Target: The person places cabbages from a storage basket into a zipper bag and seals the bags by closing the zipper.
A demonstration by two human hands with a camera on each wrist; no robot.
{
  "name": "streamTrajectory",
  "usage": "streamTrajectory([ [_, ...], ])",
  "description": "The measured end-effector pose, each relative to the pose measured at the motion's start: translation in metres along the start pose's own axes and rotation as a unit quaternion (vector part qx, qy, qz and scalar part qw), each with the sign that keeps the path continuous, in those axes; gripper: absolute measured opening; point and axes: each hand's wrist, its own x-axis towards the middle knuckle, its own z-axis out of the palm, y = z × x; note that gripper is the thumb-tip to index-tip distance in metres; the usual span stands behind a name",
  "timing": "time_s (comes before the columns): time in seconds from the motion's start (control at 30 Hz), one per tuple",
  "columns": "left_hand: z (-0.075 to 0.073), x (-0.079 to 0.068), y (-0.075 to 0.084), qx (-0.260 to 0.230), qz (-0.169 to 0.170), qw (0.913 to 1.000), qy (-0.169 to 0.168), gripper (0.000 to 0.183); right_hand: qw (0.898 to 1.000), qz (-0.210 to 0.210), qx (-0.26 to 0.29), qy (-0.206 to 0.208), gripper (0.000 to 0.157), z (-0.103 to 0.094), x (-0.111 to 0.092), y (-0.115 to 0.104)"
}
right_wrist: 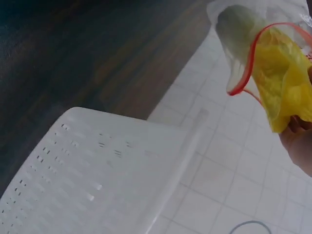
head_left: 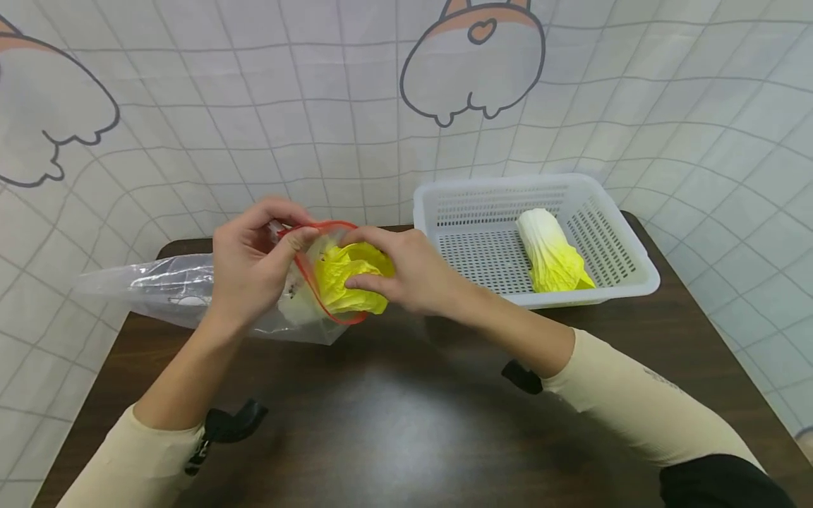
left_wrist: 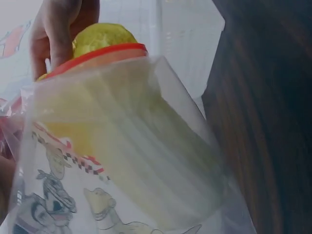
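Observation:
My left hand [head_left: 248,271] pinches the red-edged mouth of a clear plastic zip bag [head_left: 174,279], holding it apart. With the fingers and thumb of my right hand [head_left: 416,271] I grip the yellow leafy end of a napa cabbage [head_left: 349,279]. Its pale base is inside the bag, while the leafy tip sticks out past the red edge. Through the bag's film, the left wrist view shows the cabbage's whitish stalk [left_wrist: 161,151] beside printed cartoon figures. The right wrist view has the yellow leaves [right_wrist: 280,68] at the bag's mouth, with the right fingertips on them.
A white perforated plastic basket [head_left: 466,186] stands at the back right of the dark wooden table [head_left: 394,409]. Another napa cabbage [head_left: 551,250] lies in its right part. Behind the table hangs a white gridded cloth [head_left: 356,92] with cartoon drawings.

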Motion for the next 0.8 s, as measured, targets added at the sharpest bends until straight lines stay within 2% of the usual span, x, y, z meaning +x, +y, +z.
streamTrajectory([
  [0.1, -0.004, 0.001, 0.001, 0.001, 0.004, 1.0, 0.0, 0.01, 1.0, 0.023, 0.004, -0.011, 0.05, -0.002, 0.003, 0.0],
  [0.2, -0.009, 0.001, 0.003, 0.024, 0.005, 0.9997, 0.008, 0.011, 0.998, 0.05, -0.014, -0.024, 0.054, -0.006, 0.004, 0.0],
  [0.4, -0.017, 0.001, 0.005, 0.084, 0.0, 0.9959, 0.033, 0.011, 0.988, 0.11, -0.096, -0.051, 0.064, -0.016, 0.004, -0.002],
  [0.53, -0.021, 0.001, 0.007, 0.13, -0.004, 0.9908, 0.04, 0.008, 0.982, 0.113, -0.141, -0.056, 0.063, -0.019, 0.003, -0.003],
  [0.6, -0.022, 0.002, 0.008, 0.149, -0.008, 0.9878, 0.046, 0.008, 0.982, 0.099, -0.149, -0.057, 0.063, -0.02, 0.003, -0.002],
  [0.8, -0.025, 0.002, 0.008, 0.178, -0.019, 0.9822, 0.056, 0.008, 0.989, 0.083, -0.094, -0.079, 0.065, -0.023, 0.003, 0.003],
])
